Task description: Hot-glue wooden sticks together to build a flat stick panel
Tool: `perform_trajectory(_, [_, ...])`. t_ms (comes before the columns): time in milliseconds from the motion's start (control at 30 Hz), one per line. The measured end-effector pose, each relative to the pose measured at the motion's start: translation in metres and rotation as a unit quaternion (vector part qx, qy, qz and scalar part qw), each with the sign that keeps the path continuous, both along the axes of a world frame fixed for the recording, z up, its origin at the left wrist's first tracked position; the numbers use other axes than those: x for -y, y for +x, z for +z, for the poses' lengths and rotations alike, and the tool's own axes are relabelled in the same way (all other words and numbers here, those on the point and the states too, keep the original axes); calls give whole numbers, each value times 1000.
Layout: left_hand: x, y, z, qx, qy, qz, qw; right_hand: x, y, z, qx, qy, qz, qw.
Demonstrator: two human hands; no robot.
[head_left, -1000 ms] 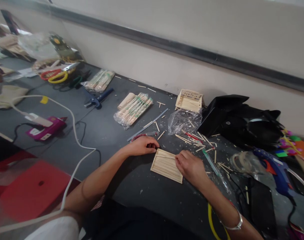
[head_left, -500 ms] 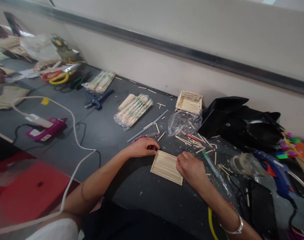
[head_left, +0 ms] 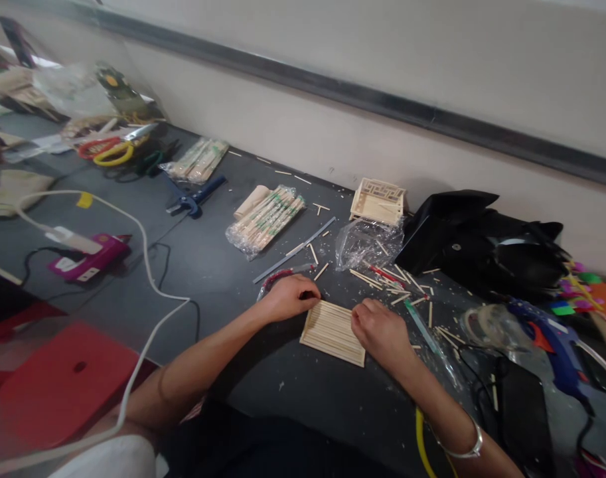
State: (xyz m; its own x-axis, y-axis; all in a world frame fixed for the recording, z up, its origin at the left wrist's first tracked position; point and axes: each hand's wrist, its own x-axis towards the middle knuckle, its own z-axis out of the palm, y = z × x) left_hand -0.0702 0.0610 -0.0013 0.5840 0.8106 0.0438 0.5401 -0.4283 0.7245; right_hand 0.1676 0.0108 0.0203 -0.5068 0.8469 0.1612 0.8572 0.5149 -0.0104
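Observation:
A small rectangular panel of thin wooden sticks [head_left: 331, 332] lies on the dark table in front of me. My left hand [head_left: 291, 297] is at its upper left corner, thumb and fingers pinched together there. At the right edge, my right hand [head_left: 381, 326] is closed with its fingers curled against the panel; the fingertips are partly hidden. Beyond the panel lie loose cut sticks [head_left: 366, 279] and a red-handled tool [head_left: 281, 273]. A small wooden model with a lattice back [head_left: 379, 201] stands near the wall.
Plastic-wrapped stick bundles [head_left: 269, 222] and a blue clamp-like tool [head_left: 196, 199] lie to the left. A white cable [head_left: 148, 245] runs from a purple power strip [head_left: 91, 257]. At right are a black bag [head_left: 476, 232], a blue glue gun [head_left: 546, 338] and a black phone-like slab [head_left: 524, 411].
My left hand has shifted slightly right, its fingertips now over the panel's upper left corner. My right hand stays almost in place at the right edge.

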Motion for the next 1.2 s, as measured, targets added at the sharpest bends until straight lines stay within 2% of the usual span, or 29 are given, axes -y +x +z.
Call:
perform_trajectory(200, [0, 1, -3, -2, 6, 5, 1000, -2, 9, 0, -62, -56, -27, 996])
perform_trajectory(467, [1, 1, -2, -19, 9, 14, 1000, 3, 52, 11, -148, -127, -102, 976])
perform_trajectory(800, [2, 2, 4, -37, 3, 13, 999, -2, 30, 6, -175, -200, -108, 958])
perform_trajectory(1200, [0, 3, 3, -39, -7, 15, 999, -12, 23, 13, -184, -244, -139, 942])
